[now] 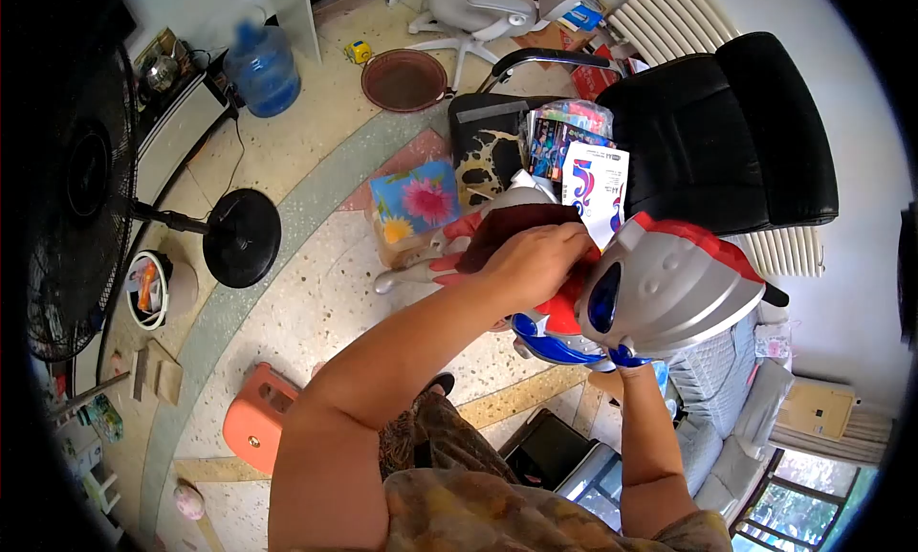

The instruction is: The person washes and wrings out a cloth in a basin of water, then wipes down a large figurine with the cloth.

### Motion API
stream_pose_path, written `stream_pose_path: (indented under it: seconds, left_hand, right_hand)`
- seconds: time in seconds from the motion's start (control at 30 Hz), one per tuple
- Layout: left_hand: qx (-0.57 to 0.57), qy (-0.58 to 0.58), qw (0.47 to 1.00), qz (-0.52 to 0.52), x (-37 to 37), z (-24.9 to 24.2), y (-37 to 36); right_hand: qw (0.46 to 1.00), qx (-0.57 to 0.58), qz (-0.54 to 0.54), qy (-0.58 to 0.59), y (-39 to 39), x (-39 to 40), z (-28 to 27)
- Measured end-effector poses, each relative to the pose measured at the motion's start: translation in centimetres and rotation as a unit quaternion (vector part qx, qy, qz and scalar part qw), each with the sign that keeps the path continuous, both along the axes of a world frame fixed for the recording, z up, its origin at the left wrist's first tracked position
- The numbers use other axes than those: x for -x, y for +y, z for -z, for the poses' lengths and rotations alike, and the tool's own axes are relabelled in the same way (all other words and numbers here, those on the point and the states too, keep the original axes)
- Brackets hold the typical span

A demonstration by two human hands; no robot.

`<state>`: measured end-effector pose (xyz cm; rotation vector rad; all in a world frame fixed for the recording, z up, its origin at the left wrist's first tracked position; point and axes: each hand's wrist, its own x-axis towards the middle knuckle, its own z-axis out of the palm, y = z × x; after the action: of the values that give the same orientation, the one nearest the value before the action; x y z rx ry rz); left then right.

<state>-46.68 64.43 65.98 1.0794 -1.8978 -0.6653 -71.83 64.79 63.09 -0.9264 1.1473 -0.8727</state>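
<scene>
Left arm [378, 399] is nearest; left hand [538, 263] curls over cloth [512, 229] against the figure [684, 294], likely wiping. Right hand [636, 376], by the figure, has its grip hidden; another stroke needs steadiness.

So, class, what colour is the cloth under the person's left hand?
The cloth is dark reddish-brown, as the head view, the only one, shows.
</scene>
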Motion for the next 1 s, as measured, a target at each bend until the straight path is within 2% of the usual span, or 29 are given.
stream_pose_path:
  seconds: [0.2,0.27,0.3,0.37,0.47,0.57,0.6,0.63,0.67,0.73,0.77,0.87,0.97,1.0]
  left_hand:
    - [-0.087,-0.008,0.996,-0.023,2.8,-1.1,-4.7]
    - [-0.175,-0.011,0.984,0.038,4.1,-1.0,-7.4]
    - [-0.176,-0.008,0.984,0.038,5.1,-0.3,-9.2]
    - [-0.235,-0.012,0.972,-0.004,6.3,0.6,-11.7]
    - [-0.269,0.062,0.959,-0.064,6.8,0.5,-12.0]
    - [-0.307,0.043,0.95,-0.041,4.3,-2.9,-10.5]
    - [-0.259,0.048,0.965,0.015,2.3,-3.6,-10.0]
    - [-0.139,0.053,0.989,0.024,1.2,-2.8,-9.5]
    - [-0.075,0.054,0.993,0.072,-0.3,-2.3,-8.7]
    - [-0.061,-0.013,0.972,0.226,-3.2,-2.7,-7.3]
    - [0.103,-0.119,0.976,0.153,-3.6,-1.6,-5.6]
    - [0.14,-0.138,0.97,0.143,-3.1,-0.3,-3.9]
    - [0.093,-0.129,0.974,0.16,-1.7,-0.6,-4.2]
    - [0.013,-0.182,0.967,0.178,-1.1,-1.4,-4.5]
  right_hand:
    - [1.0,0.0,0.01,0.01,-0.6,-1.6,0.4]
    - [1.0,0.0,0.01,0.018,0.2,-0.8,0.3]
    - [1.0,0.0,0.01,0.023,0.4,-0.6,0.3]
    - [0.999,0.002,0.008,0.031,1.7,0.4,-0.1]
    - [0.999,0.005,0.004,0.04,0.8,0.4,0.2]
    - [0.999,-0.003,0.012,0.044,0.9,0.6,0.0]
    - [0.999,-0.004,0.015,0.046,0.9,0.7,0.0]
    - [0.999,-0.004,0.019,0.048,0.7,1.2,-0.2]
    - [0.999,-0.002,0.022,0.048,0.0,1.0,-0.2]
    - [0.999,0.0,0.026,0.047,0.5,0.9,-0.2]
    - [0.999,0.001,0.027,0.046,0.9,0.9,-0.2]
    - [0.998,0.001,0.027,0.054,2.7,1.5,-0.3]
    - [0.997,0.001,0.031,0.067,3.9,2.1,-0.3]
    - [0.997,0.002,0.03,0.069,4.1,2.2,-0.4]
